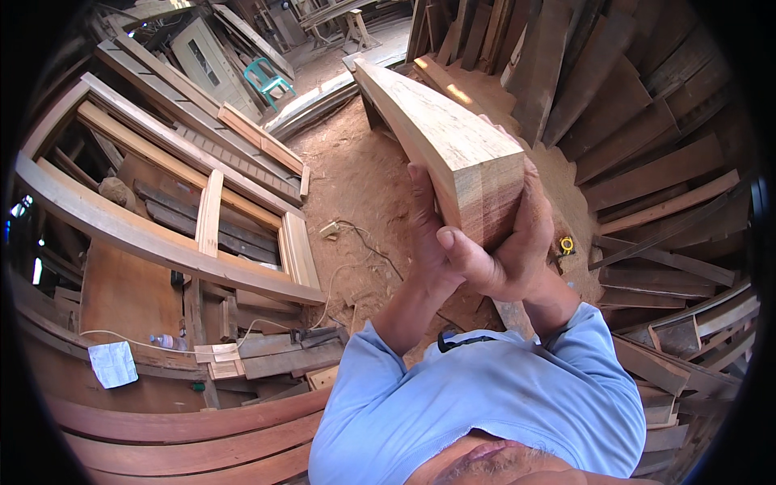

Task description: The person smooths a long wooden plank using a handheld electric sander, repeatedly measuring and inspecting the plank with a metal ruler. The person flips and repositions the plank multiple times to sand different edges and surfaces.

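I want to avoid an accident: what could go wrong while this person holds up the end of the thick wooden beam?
1. Both hands clasp only the near end of the beam; it looks heavy and might slip.
2. The cable on the sawdust floor could trip the person.
3. Leaning planks crowd the right side.

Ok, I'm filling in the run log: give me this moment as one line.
left hand: grips beam end | right hand: cups beam end | wooden beam: raised, far end low | sawdust floor below
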`<state>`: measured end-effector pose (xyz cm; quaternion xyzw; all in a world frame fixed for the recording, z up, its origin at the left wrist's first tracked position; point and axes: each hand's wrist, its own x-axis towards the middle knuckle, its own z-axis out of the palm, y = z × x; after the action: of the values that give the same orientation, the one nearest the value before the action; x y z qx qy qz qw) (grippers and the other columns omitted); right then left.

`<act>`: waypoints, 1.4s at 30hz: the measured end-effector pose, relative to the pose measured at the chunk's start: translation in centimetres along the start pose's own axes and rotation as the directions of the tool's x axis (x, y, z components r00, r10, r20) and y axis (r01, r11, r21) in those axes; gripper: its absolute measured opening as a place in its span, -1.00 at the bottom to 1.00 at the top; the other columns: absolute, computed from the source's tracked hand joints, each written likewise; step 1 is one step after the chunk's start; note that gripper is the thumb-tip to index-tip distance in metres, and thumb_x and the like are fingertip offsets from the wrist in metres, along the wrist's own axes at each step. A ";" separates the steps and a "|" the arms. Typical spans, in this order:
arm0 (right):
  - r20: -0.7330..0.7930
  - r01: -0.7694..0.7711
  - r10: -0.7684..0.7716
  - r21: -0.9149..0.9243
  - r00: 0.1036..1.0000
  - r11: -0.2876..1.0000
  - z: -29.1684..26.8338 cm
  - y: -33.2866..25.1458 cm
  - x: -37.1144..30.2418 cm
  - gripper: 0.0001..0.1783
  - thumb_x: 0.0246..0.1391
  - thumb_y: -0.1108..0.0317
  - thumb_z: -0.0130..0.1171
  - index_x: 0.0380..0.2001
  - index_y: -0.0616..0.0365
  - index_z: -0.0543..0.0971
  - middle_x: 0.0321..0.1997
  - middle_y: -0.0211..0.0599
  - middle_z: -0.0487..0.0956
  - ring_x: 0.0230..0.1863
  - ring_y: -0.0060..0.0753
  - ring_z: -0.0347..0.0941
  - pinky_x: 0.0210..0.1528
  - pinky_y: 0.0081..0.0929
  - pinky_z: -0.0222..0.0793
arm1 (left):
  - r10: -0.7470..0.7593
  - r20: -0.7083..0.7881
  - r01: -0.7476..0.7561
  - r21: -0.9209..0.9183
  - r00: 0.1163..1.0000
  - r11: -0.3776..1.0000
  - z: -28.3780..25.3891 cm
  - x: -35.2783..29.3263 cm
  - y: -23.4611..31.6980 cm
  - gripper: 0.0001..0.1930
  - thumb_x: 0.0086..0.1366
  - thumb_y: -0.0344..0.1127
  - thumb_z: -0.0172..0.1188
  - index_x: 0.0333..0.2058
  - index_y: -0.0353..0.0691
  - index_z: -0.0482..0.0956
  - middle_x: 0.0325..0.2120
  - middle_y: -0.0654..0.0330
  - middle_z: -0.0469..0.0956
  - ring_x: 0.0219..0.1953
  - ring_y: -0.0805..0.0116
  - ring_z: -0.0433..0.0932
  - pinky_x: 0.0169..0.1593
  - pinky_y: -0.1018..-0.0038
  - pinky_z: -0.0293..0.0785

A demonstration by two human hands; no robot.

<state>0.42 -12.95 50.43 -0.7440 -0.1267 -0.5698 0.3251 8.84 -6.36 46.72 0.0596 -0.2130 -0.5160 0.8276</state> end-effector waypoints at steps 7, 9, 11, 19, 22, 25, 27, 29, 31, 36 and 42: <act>-0.009 0.039 -0.039 0.018 0.999 0.999 0.4 0.1 2.0 0.03 -0.05 0.26 0.36 0.33 0.62 0.07 0.17 0.20 0.45 0.16 -0.10 0.48 0.23 -0.29 0.35 | 0.027 0.011 -0.028 0.064 1.000 0.998 2.0 0.4 1.1 -0.17 0.39 0.38 -0.10 0.39 -0.11 0.13 0.28 0.11 0.32 0.30 0.18 0.35 0.37 0.16 0.27; -0.003 0.036 -0.036 0.011 0.999 0.999 0.4 0.3 2.3 0.03 -0.05 0.26 0.37 0.33 0.62 0.08 0.18 0.21 0.45 0.17 -0.09 0.48 0.24 -0.28 0.36 | 0.018 0.048 -0.019 0.015 0.999 1.000 1.8 0.8 1.2 -0.18 0.40 0.38 -0.11 0.39 -0.12 0.12 0.27 0.11 0.33 0.29 0.18 0.35 0.37 0.15 0.27; -0.020 0.029 -0.028 0.036 0.999 0.999 0.4 0.7 2.4 0.03 -0.06 0.26 0.37 0.33 0.62 0.08 0.20 0.23 0.45 0.19 -0.08 0.48 0.24 -0.27 0.36 | 0.007 0.087 -0.003 -0.047 0.996 0.999 1.8 1.2 1.2 -0.18 0.40 0.37 -0.11 0.39 -0.11 0.12 0.27 0.11 0.33 0.29 0.18 0.36 0.37 0.14 0.28; -0.011 0.005 -0.005 0.052 1.000 0.999 0.0 0.6 2.5 0.05 -0.08 0.28 0.37 0.33 0.65 0.06 0.21 0.27 0.42 0.22 -0.04 0.45 0.28 -0.24 0.32 | -0.023 0.054 0.027 -0.070 0.998 0.997 2.6 1.6 1.1 -0.15 0.38 0.39 -0.10 0.40 -0.13 0.11 0.27 0.12 0.33 0.30 0.19 0.35 0.37 0.17 0.27; -0.003 0.041 -0.041 0.028 0.999 0.999 0.1 0.6 2.5 0.06 -0.09 0.29 0.37 0.31 0.70 0.05 0.23 0.34 0.39 0.26 0.04 0.40 0.33 -0.18 0.26 | -0.017 0.060 0.022 -0.088 0.998 0.996 1.7 1.5 1.0 -0.13 0.38 0.40 -0.09 0.40 -0.15 0.10 0.29 0.11 0.30 0.32 0.19 0.32 0.38 0.18 0.25; -0.016 0.073 -0.073 0.013 0.997 0.997 0.3 0.9 2.2 0.08 -0.10 0.25 0.39 0.29 0.73 0.04 0.26 0.43 0.33 0.31 0.15 0.34 0.38 -0.10 0.19 | -0.007 0.037 0.009 -0.043 0.999 0.999 2.5 1.3 1.2 -0.12 0.38 0.40 -0.09 0.41 -0.17 0.08 0.32 0.10 0.26 0.34 0.19 0.29 0.40 0.19 0.22; -0.003 0.083 -0.083 -0.009 0.997 0.996 0.2 1.3 2.0 0.12 -0.06 0.10 0.43 0.30 0.70 0.06 0.31 0.47 0.28 0.37 0.21 0.26 0.41 -0.02 0.12 | -0.022 -0.015 0.022 -0.017 1.000 1.000 3.2 1.0 1.5 -0.11 0.38 0.40 -0.10 0.41 -0.18 0.06 0.34 0.10 0.24 0.35 0.19 0.27 0.41 0.19 0.20; -0.003 0.087 -0.087 -0.015 0.996 0.996 0.2 1.6 1.7 0.16 -0.03 0.01 0.46 0.30 0.67 0.07 0.34 0.48 0.25 0.41 0.24 0.21 0.43 0.03 0.08 | -0.032 -0.038 0.032 -0.009 0.999 0.999 3.7 0.9 1.6 -0.10 0.38 0.40 -0.10 0.42 -0.19 0.05 0.35 0.10 0.22 0.36 0.18 0.26 0.41 0.19 0.19; -0.019 0.079 -0.079 -0.001 0.997 0.997 0.4 1.7 1.5 0.16 -0.03 0.01 0.46 0.31 0.67 0.06 0.34 0.48 0.24 0.41 0.25 0.21 0.43 0.04 0.08 | -0.029 -0.024 0.029 -0.010 0.999 1.000 4.0 0.9 1.7 -0.10 0.38 0.41 -0.11 0.42 -0.18 0.04 0.35 0.10 0.22 0.36 0.18 0.26 0.41 0.18 0.19; -0.026 0.041 -0.040 0.022 0.999 0.999 0.6 1.4 1.4 0.18 -0.04 0.00 0.47 0.31 0.66 0.05 0.35 0.46 0.24 0.42 0.23 0.19 0.44 0.03 0.07 | -0.044 -0.009 0.044 -0.044 0.999 0.998 3.4 0.7 1.6 -0.11 0.39 0.41 -0.12 0.42 -0.16 0.04 0.35 0.11 0.23 0.36 0.19 0.26 0.41 0.17 0.20; -0.038 -0.015 0.017 0.059 0.999 0.998 0.9 1.1 1.5 0.21 -0.07 -0.03 0.49 0.31 0.66 0.06 0.36 0.44 0.24 0.42 0.19 0.20 0.45 -0.03 0.07 | -0.050 -0.019 0.049 -0.073 0.999 0.996 2.7 0.6 1.8 -0.14 0.39 0.40 -0.13 0.41 -0.14 0.08 0.30 0.11 0.30 0.31 0.20 0.34 0.36 0.17 0.28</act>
<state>2.15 -13.47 51.29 -0.7240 -0.1311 -0.5775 0.3536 9.40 -5.78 49.93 0.0403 -0.1838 -0.5430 0.8184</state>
